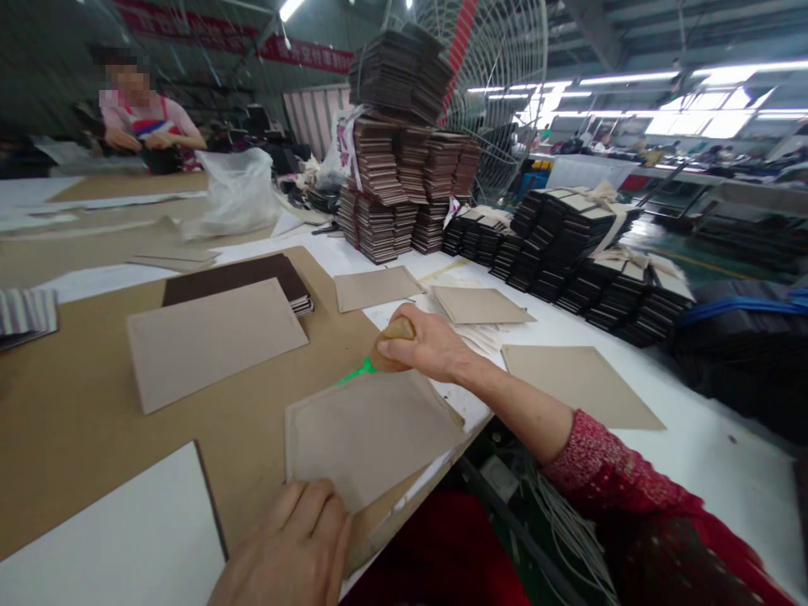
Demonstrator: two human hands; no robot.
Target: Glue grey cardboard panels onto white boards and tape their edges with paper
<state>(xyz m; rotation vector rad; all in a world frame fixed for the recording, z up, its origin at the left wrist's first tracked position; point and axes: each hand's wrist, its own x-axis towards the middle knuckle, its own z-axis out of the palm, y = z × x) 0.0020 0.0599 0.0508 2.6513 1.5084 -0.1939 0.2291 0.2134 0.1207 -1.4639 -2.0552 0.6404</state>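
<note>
My right hand (pixel 424 341) is wrapped round a yellowish squeeze bottle (pixel 386 347) tilted downward. Its thin green nozzle (pixel 358 370) points left, over the far edge of a flat beige panel (pixel 372 433). At the panel's near left corner, my left hand (pixel 294 543) presses with its fingers bent and close together; its thumb is hidden. The panel lies on a brown sheet (pixel 252 446) at the table's front edge. Left of my left hand is a white board (pixel 119 526) with a dark edge.
Another beige panel (pixel 215 337) leans over dark brown panels (pixel 236 282). More beige panels (pixel 577 383) lie to the right. Bundled brown stacks (pixel 385 168) and black stacks (pixel 568 236) line the back, before a large fan (pixel 498 93). A co-worker (pixel 148 122) stands far left.
</note>
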